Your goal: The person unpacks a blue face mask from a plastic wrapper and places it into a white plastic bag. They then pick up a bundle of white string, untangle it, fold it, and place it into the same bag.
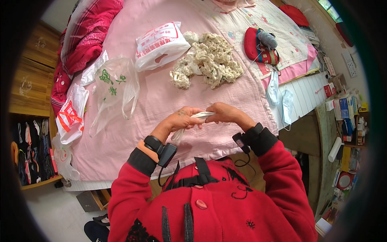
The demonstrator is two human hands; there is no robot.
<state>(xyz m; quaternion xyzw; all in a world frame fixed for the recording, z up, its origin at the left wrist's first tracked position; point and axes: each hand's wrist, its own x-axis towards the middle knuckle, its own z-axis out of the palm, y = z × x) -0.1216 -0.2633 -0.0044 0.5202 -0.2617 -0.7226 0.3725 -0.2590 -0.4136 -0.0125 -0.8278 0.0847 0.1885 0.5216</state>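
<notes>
A twisted white strip (pixel 203 115) is stretched between my two hands, low over the pink bedspread (pixel 225 137). I cannot tell whether it is thin plastic or cloth. My left hand (pixel 186 117) is closed round one part of it, and a pale, see-through end hangs below that hand. My right hand (pixel 226 113), close beside the left, pinches the other part with its fingers curled. Beyond my hands lies a heap of crumpled cream cloth strips (pixel 215 60). Next to the heap is a full white plastic bag (pixel 161 44) with red print.
Left of my hands lie a clear plastic bag (pixel 117 92) with green print and a white-and-red bag (pixel 72 115). A red quilt (pixel 90 38) is bunched at far left. At right are a red pouch (pixel 252 44), grey yarn (pixel 267 39) and two face masks (pixel 273 88).
</notes>
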